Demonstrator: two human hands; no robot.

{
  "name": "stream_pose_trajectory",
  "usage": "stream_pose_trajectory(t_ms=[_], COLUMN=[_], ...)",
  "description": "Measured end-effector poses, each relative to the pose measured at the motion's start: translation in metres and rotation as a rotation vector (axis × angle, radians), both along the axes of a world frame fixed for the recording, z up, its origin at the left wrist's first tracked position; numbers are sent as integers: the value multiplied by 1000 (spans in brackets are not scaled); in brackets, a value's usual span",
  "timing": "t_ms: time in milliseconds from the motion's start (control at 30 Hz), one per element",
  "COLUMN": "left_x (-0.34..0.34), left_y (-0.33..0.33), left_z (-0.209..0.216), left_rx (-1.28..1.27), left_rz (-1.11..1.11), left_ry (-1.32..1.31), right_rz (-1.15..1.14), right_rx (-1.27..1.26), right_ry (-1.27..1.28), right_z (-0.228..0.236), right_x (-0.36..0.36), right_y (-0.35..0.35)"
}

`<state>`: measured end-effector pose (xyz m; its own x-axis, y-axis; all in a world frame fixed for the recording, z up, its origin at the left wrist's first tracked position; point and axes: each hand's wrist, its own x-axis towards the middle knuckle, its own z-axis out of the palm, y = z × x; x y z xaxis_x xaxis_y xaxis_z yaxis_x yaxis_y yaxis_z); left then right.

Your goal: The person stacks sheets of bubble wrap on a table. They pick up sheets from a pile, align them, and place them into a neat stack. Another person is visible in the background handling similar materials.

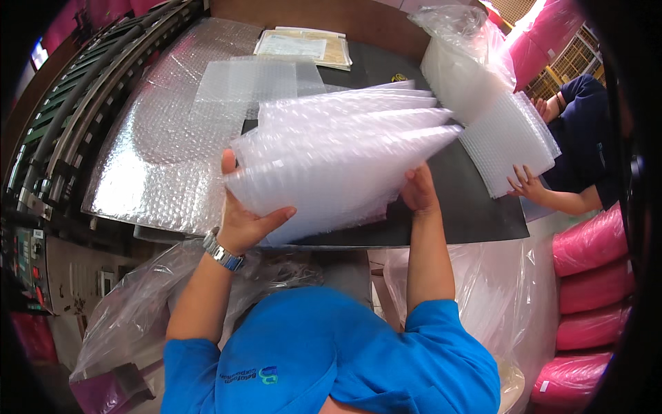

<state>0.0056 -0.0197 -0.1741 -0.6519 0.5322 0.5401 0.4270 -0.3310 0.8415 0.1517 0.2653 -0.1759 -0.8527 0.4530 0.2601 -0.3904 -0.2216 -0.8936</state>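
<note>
Left hand (245,226) is closed on the left end of a fanned stack of bubble-wrap sheets (331,172), the thumb pressed over the near face. Right hand (420,190) is set against the lower right edge, its fingers curled; whether the edge is pinched there cannot be told. The stack is held tilted above the black tabletop (476,217), ahead of the torso and between both hands. Its long axis is run from left to right, rising toward the right, where the far corners are splayed beyond the right hand. Neither hand is left apart from it, but more of it is covered by the left.

One stack is held; its sheets are blurred and cannot be counted. Behind it, flat clear pieces (238,79) are overlapped on one large bubble-wrap sheet (127,179). One pile of papers (303,47) is placed at the back. At the right, one smaller stack (510,145) is handled by a co-worker's two hands (529,186). Four pink rolls (593,241) are stacked below, and one roller conveyor (86,90) is seen at the far left.
</note>
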Motion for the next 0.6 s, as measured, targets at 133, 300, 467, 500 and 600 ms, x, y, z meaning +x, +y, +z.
stream_pose_trajectory(t_ms=[133,300,467,500,600], left_x=[-21,-31,-32,-37,-50], left_y=[-24,-19,-19,-18,-12], left_z=[8,-18,-19,-26,-72], left_rx=[-222,-328,-622,-556,-364], left_rz=[-214,-65,-124,-84,50], left_ry=[-3,27,-171,-131,-19], right_rz=[-65,-92,-141,-161,-233], right_rx=[-5,147,229,387,251], right_ry=[206,-101,-226,-223,-270], right_z=[-2,-21,-41,-48,-41], right_x=[14,15,16,18,5], right_y=[0,-3,2,8,-8])
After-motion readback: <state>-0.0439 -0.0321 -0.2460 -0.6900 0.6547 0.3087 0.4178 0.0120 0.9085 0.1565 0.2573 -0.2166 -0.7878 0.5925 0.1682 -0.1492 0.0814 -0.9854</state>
